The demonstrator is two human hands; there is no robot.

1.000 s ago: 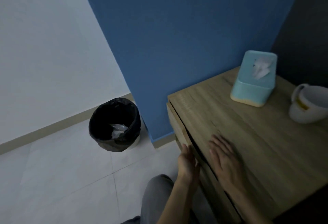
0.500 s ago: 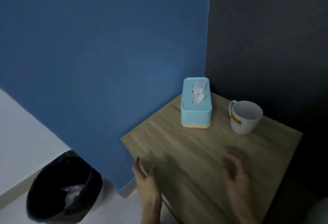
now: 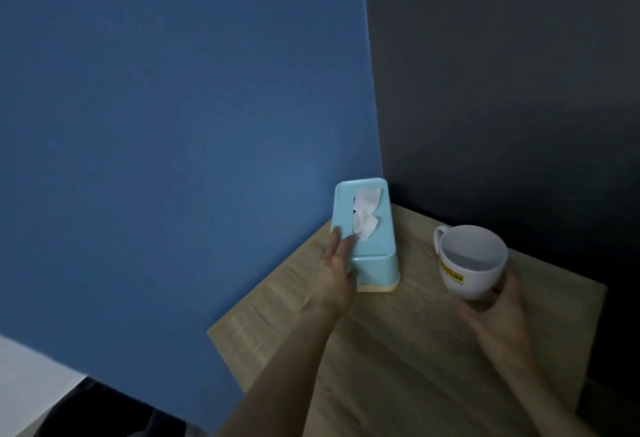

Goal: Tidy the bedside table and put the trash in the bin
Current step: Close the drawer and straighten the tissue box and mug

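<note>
A light blue tissue box [image 3: 372, 239] with a white tissue poking out of its top stands at the back left of the wooden bedside table [image 3: 398, 360]. My left hand [image 3: 337, 265] grips the box's left side, fingers over its top edge. A white mug [image 3: 469, 261] with a yellow label stands to the right of the box. My right hand [image 3: 498, 312] wraps around the mug's near lower side. The black-lined bin [image 3: 104, 412] shows only as a dark edge at the bottom left.
A blue wall runs along the table's left side and a dark wall stands behind it. The table's front half is bare wood. White floor shows at the bottom left beside the bin.
Both hands moved forward from the table's front edge. The left took hold of the tissue box and the right reached the mug. The view swung right, leaving the bin mostly out of frame.
</note>
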